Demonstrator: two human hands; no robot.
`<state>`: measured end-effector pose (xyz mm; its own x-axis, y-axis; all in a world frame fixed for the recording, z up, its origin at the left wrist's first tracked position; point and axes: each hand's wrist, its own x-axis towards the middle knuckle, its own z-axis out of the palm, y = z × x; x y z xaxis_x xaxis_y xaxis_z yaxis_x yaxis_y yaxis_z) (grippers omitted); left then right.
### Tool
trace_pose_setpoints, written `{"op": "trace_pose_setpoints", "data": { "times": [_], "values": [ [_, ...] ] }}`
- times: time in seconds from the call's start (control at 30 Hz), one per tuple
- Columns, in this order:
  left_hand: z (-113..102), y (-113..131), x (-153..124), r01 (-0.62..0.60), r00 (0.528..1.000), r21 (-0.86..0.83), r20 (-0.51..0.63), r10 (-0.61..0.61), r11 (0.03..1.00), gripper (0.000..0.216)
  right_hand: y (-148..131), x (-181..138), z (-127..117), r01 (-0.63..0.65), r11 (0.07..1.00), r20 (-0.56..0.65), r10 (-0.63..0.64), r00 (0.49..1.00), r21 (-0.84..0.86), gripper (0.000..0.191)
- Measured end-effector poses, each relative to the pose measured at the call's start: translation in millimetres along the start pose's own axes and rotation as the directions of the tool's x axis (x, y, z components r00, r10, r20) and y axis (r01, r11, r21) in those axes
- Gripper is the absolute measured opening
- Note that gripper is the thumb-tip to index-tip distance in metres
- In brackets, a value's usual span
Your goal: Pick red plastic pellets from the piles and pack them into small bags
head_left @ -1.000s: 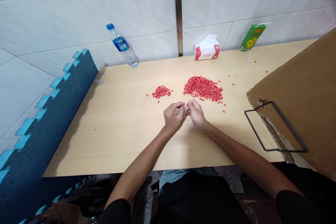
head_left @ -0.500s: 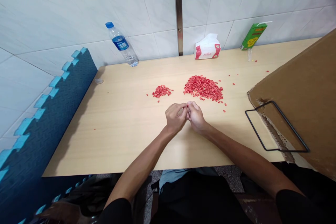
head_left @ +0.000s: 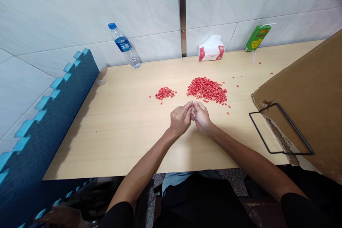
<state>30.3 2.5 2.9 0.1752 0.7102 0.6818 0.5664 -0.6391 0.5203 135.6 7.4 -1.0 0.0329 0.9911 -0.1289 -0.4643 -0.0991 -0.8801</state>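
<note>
My left hand and my right hand meet over the table, fingertips pressed together. A small red piece shows between the thumbs and index fingers of both hands. The other fingers are curled, and their inner sides are hidden. Just beyond my right hand lies a large pile of small red pieces, short and tube-like. To its left, a smaller pile of the same red pieces rests on the table.
Against the wall stand a water bottle, a tissue pack and a green drink carton. A cardboard box with a black wire frame takes up the right side. Blue foam mats edge the table on the left.
Both hands have shifted slightly to the right, staying together. The thumbs and index fingers have changed position a little around the small red piece. Both piles look the same.
</note>
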Motion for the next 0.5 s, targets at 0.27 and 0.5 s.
{"op": "trace_pose_setpoints", "data": {
  "times": [0.27,0.5],
  "values": [
    [-2.7,0.0,3.3,0.143,0.989,-0.149,-0.020,-0.148,0.978,0.024,-8.4,-1.7,2.4,-0.053,0.997,0.059,0.050,0.997,0.050,0.038],
    [-8.6,-2.0,10.6,0.184,0.983,-0.205,0.028,-0.182,0.961,0.015,-6.2,0.2,-0.7,0.015,0.998,0.090,-0.010,0.996,-0.061,0.041]
  ]
}}
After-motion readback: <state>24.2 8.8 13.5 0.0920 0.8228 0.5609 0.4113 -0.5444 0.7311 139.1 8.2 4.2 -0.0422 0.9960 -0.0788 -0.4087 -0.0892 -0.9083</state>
